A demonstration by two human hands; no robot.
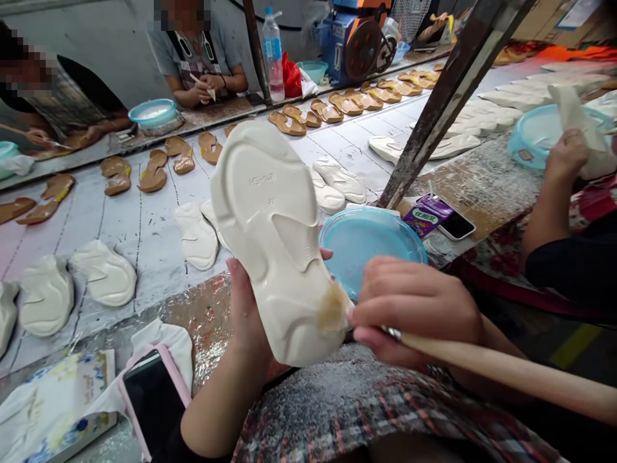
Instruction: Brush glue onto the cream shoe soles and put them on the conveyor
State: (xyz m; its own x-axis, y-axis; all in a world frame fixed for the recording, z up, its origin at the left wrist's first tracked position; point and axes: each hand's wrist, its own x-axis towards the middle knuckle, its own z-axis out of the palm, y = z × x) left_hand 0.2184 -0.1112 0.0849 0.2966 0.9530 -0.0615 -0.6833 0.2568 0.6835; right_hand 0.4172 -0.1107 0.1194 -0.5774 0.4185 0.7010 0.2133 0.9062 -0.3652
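Note:
A cream-white shoe sole (pixel 284 238) stands tilted in front of me, its moulded face towards the camera. My left hand (pixel 248 308) grips it from behind, thumb at the left edge and a fingertip at the right. My right hand (pixel 414 308) is closed around a brush (pixel 501 370) with a pale wooden handle. The brush's tan bristles (pixel 333 307) touch the lower right part of the sole. Just behind the right hand sits a round, light-blue bowl (pixel 371 241), covered or filled up to its rim.
White soles (pixel 103 273) and brown shoe uppers (pixel 183 154) lie in rows on the white belt (pixel 144 251). A slanted metal post (pixel 448 103) rises at right. A pink-cased phone (pixel 154 392) and tissue pack (pixel 62 405) lie lower left. Co-workers sit opposite and at right.

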